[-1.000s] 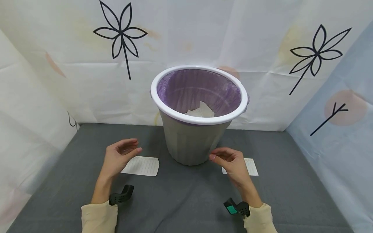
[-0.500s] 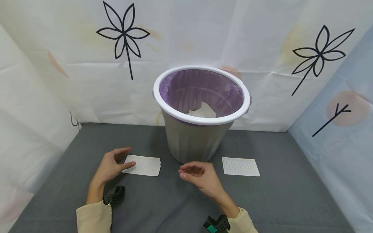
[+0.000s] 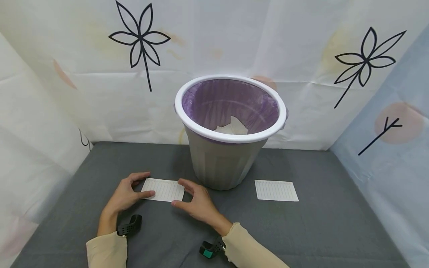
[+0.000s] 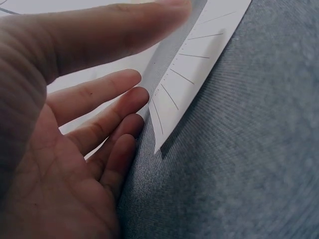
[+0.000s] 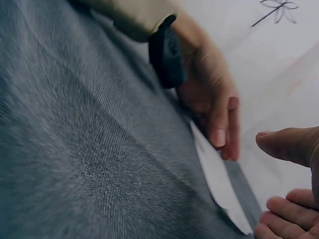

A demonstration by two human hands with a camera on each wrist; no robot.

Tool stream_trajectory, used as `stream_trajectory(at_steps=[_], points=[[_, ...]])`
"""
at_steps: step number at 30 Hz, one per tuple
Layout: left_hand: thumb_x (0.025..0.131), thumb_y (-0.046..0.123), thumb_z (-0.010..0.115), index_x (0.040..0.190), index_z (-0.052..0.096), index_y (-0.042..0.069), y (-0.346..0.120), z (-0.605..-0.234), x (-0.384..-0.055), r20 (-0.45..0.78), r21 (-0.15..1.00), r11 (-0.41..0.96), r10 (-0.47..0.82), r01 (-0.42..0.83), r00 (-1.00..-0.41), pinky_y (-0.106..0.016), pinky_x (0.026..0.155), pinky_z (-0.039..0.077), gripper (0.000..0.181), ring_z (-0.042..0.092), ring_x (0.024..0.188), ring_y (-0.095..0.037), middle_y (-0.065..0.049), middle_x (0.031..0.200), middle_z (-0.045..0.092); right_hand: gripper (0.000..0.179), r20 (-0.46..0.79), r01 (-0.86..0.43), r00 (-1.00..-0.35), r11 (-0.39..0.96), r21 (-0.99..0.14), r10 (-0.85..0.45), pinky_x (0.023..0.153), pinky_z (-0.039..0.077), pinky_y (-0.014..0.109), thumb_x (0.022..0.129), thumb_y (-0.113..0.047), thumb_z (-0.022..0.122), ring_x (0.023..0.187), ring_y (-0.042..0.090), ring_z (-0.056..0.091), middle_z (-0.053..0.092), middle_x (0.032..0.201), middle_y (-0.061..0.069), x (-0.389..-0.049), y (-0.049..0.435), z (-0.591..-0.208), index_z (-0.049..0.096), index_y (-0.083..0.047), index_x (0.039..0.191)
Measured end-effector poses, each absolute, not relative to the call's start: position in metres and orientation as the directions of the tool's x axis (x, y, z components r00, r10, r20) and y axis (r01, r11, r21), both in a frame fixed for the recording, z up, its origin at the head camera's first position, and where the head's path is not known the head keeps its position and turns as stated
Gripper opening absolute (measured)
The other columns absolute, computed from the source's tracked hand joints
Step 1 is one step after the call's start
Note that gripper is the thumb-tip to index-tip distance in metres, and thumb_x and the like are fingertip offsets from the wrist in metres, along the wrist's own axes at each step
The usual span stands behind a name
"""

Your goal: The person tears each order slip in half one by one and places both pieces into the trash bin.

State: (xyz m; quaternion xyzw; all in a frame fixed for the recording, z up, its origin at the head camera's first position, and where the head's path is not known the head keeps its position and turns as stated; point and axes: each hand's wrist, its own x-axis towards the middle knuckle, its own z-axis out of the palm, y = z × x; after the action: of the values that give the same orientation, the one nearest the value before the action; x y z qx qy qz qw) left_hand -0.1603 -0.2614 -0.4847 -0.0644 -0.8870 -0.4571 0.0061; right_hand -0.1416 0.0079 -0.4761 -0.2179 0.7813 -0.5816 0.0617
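A lined slip of paper (image 3: pixel 164 190) lies on the grey cloth in front of the bin, between both hands. My left hand (image 3: pixel 123 195) is at its left end, thumb over the front corner and fingers near the back edge; in the left wrist view the thumb passes above the paper (image 4: pixel 187 67) and the fingers are loosely extended. At the torn right end, my right hand (image 3: pixel 199 203) has thumb and fingers spread apart around the edge. The right wrist view shows a gap between that thumb and the fingers (image 5: pixel 284 219).
A grey bin (image 3: pixel 218 160) with a white rim and purple liner stands just behind the hands, with pale paper scraps (image 3: pixel 232 127) inside. Another lined slip (image 3: pixel 276 190) lies to its right. Printed white fabric (image 3: pixel 214 37) hangs behind the grey table (image 3: pixel 318 223).
My right hand has moved left from above the right slip to the left slip's right end. My left hand has shifted slightly left and lowered to that slip's left end.
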Motion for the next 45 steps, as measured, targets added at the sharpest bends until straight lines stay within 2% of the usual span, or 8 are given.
stream_trajectory(at_steps=[4, 10, 21, 27, 30, 35, 40, 45], points=[[0.078, 0.017, 0.09, 0.139, 0.055, -0.007, -0.26, -0.485, -0.161, 0.084, 0.797, 0.584, 0.144, 0.153, -0.986, -0.059, 0.103, 0.036, 0.075, 0.046, 0.129, -0.044, -0.027, 0.14, 0.052, 0.072, 0.159, -0.329, -0.9, 0.39, -0.86, -0.407, 0.109, 0.043, 0.037, 0.085, -0.02, 0.084, 0.133, 0.027, 0.053, 0.055, 0.145, 0.013, -0.147, -0.003, -0.48, 0.05, 0.002, 0.146], [0.077, 0.016, 0.09, 0.139, 0.053, -0.009, -0.259, -0.484, -0.162, 0.089, 0.776, 0.605, 0.177, 0.18, -0.98, -0.062, 0.104, 0.035, 0.077, 0.043, 0.131, -0.047, -0.03, 0.141, 0.05, 0.079, 0.137, -0.359, -0.892, 0.491, -0.794, -0.431, 0.111, 0.04, 0.041, 0.087, -0.022, 0.082, 0.137, 0.027, 0.048, 0.048, 0.151, 0.015, -0.153, -0.014, -0.485, 0.041, 0.001, 0.152], [0.076, 0.013, 0.091, 0.138, 0.055, -0.008, -0.257, -0.483, -0.159, 0.072, 0.744, 0.645, 0.186, 0.177, -0.98, -0.066, 0.1, 0.033, 0.075, 0.037, 0.124, -0.049, -0.03, 0.137, 0.049, 0.073, 0.206, -0.431, -0.873, 0.502, -0.75, -0.442, 0.112, 0.039, 0.038, 0.087, -0.005, 0.079, 0.135, 0.028, 0.049, 0.05, 0.147, 0.016, -0.156, -0.017, -0.494, 0.042, 0.003, 0.15], [0.076, 0.015, 0.091, 0.135, 0.059, -0.006, -0.253, -0.481, -0.158, 0.053, 0.734, 0.661, 0.173, 0.156, -0.983, -0.067, 0.097, 0.034, 0.071, 0.038, 0.121, -0.047, -0.028, 0.132, 0.052, 0.074, 0.229, -0.434, -0.879, 0.501, -0.748, -0.419, 0.109, 0.041, 0.036, 0.082, -0.004, 0.083, 0.129, 0.025, 0.053, 0.055, 0.14, 0.013, -0.158, -0.016, -0.496, 0.047, 0.002, 0.146], [0.078, 0.014, 0.089, 0.131, 0.062, -0.006, -0.251, -0.481, -0.159, 0.06, 0.74, 0.655, 0.164, 0.154, -0.985, -0.061, 0.096, 0.04, 0.063, 0.046, 0.116, -0.043, -0.025, 0.125, 0.056, 0.074, 0.226, -0.421, -0.885, 0.491, -0.763, -0.407, 0.108, 0.041, 0.035, 0.08, -0.003, 0.084, 0.128, 0.024, 0.054, 0.056, 0.138, 0.012, -0.159, -0.017, -0.496, 0.049, 0.001, 0.145], [0.081, 0.009, 0.086, 0.12, 0.069, -0.004, -0.248, -0.479, -0.161, 0.066, 0.768, 0.627, 0.132, 0.135, -0.989, -0.037, 0.082, 0.049, 0.044, 0.058, 0.099, -0.028, -0.018, 0.114, 0.061, 0.072, 0.235, -0.419, -0.887, 0.481, -0.77, -0.397, 0.106, 0.043, 0.034, 0.078, -0.002, 0.085, 0.124, 0.023, 0.055, 0.058, 0.135, 0.011, -0.159, -0.018, -0.495, 0.052, 0.001, 0.142], [0.085, 0.006, 0.081, 0.106, 0.071, -0.002, -0.247, -0.476, -0.161, 0.055, 0.788, 0.605, 0.116, 0.114, -0.992, -0.027, 0.063, 0.043, 0.024, 0.052, 0.075, -0.018, -0.01, 0.094, 0.064, 0.067, 0.247, -0.423, -0.887, 0.474, -0.772, -0.39, 0.102, 0.045, 0.033, 0.077, 0.001, 0.085, 0.117, 0.022, 0.057, 0.061, 0.127, 0.01, -0.159, -0.019, -0.492, 0.057, 0.001, 0.138], [0.088, 0.001, 0.076, 0.095, 0.073, 0.001, -0.247, -0.473, -0.161, 0.058, 0.792, 0.598, 0.124, 0.121, -0.991, -0.029, 0.056, 0.035, 0.008, 0.042, 0.064, -0.015, -0.005, 0.077, 0.058, 0.053, 0.258, -0.425, -0.891, 0.489, -0.762, -0.374, 0.096, 0.046, 0.03, 0.079, 0.001, 0.082, 0.109, 0.018, 0.058, 0.065, 0.117, 0.006, -0.156, -0.02, -0.49, 0.066, -0.002, 0.129]])
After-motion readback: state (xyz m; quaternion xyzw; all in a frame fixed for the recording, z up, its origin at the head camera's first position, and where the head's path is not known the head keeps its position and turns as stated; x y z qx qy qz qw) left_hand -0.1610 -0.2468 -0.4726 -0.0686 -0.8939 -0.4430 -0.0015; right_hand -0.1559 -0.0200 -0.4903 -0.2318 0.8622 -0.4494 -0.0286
